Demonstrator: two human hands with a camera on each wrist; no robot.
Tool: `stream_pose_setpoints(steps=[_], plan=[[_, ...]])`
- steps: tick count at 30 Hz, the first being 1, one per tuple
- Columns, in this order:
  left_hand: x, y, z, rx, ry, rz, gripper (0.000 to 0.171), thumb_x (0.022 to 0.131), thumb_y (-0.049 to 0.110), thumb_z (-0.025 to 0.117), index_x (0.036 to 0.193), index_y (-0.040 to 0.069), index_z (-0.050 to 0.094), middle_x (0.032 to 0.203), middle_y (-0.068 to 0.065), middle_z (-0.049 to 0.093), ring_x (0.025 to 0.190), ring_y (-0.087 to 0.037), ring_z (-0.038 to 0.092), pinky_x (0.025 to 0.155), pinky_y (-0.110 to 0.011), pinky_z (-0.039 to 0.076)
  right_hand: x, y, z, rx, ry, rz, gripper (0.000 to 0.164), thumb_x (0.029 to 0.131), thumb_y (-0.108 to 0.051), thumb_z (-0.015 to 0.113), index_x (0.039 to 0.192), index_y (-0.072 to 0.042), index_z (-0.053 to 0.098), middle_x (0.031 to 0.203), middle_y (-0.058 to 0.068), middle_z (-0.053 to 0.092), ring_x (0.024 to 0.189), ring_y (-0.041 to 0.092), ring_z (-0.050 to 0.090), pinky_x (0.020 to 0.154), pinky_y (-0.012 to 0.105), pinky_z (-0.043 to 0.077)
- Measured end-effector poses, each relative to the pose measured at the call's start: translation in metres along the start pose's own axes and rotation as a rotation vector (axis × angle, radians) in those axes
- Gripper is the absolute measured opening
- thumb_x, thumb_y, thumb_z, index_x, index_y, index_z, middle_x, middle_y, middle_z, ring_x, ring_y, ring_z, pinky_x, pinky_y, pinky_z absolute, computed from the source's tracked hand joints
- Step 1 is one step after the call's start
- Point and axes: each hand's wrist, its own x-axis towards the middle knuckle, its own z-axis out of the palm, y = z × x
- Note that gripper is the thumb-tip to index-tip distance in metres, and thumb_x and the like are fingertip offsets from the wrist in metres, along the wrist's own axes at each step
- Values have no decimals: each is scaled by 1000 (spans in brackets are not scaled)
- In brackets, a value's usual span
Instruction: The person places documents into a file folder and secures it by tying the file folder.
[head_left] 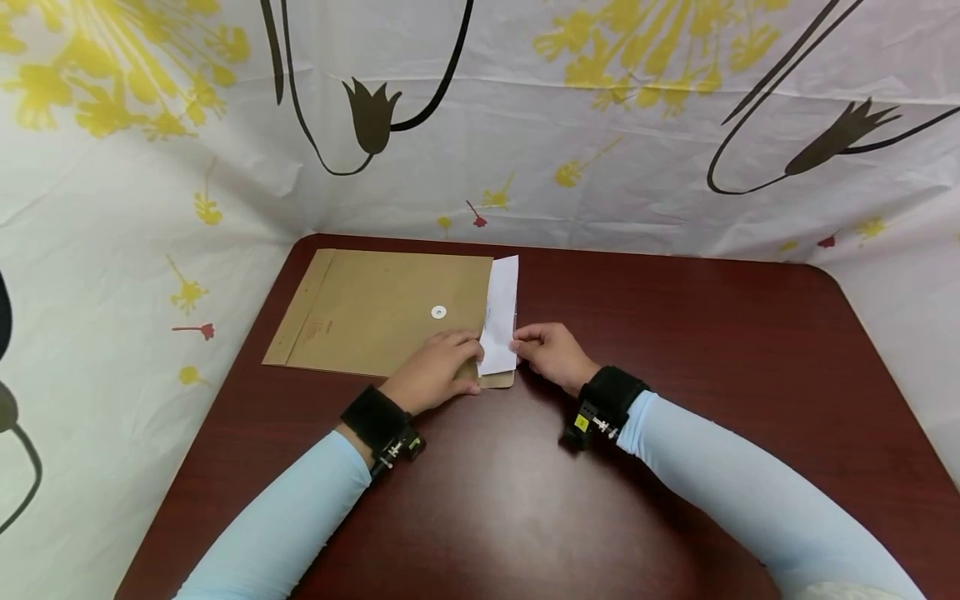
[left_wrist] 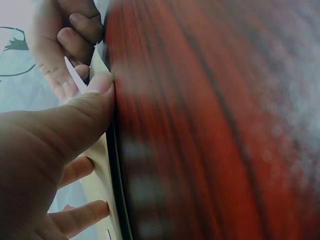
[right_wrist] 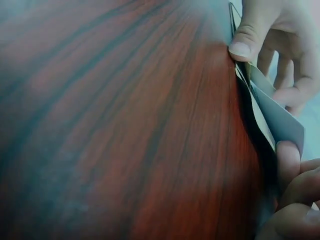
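Observation:
A brown paper document envelope (head_left: 390, 308) lies flat, its mouth facing right and a white round button on its face. White paper (head_left: 499, 312) sticks out of the mouth, over the envelope's flap (head_left: 497, 381). At the mouth's near corner my left hand (head_left: 438, 367) holds the envelope, thumb at the near edge and fingers over the top. My right hand (head_left: 553, 354) pinches the right edge of the paper between thumb and curled fingers. Seen from the right wrist, the paper (right_wrist: 280, 120) rises at a slant between the hands. The rest of the paper inside is hidden.
The dark red-brown wooden table (head_left: 675, 333) has rounded back corners. A white cloth (head_left: 525, 183) printed with flowers hangs behind and beside it. Black straps with small cameras sit on both wrists, the right strap (head_left: 613, 392) close above the table.

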Motion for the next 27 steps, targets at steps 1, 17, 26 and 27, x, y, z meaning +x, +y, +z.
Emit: stream_pose_setpoints(steps=[1,17,26,27], plan=[[0,0,0,0,0,1,40,85,41,79,113,18,62,145,-7,53,138,-28,45,116,-43,33,1,-1,1,-27,-7,-6,23,100,-11,61,117,3,67,83,10,68,54,10,44,52,25,39],[-1,-3,3,9,17,18,41,84,42,79,111,17,60,144,-8,54,137,-25,46,113,-45,36,18,-25,23,-630,-44,-165,24,100,-18,62,78,-8,64,67,0,56,61,14,50,60,27,41],[-1,-2,1,-28,18,39,43,83,39,81,113,15,61,143,-7,52,132,-21,51,103,-51,44,28,-30,35,-687,-68,-172,18,101,-22,61,86,-14,68,69,-3,61,62,13,53,60,26,42],[-1,-2,0,-30,18,38,43,82,39,81,112,15,61,143,-6,52,132,-21,51,102,-51,44,29,-31,36,-710,-68,-177,17,101,-21,61,87,-14,68,71,-3,61,64,13,54,60,26,42]])
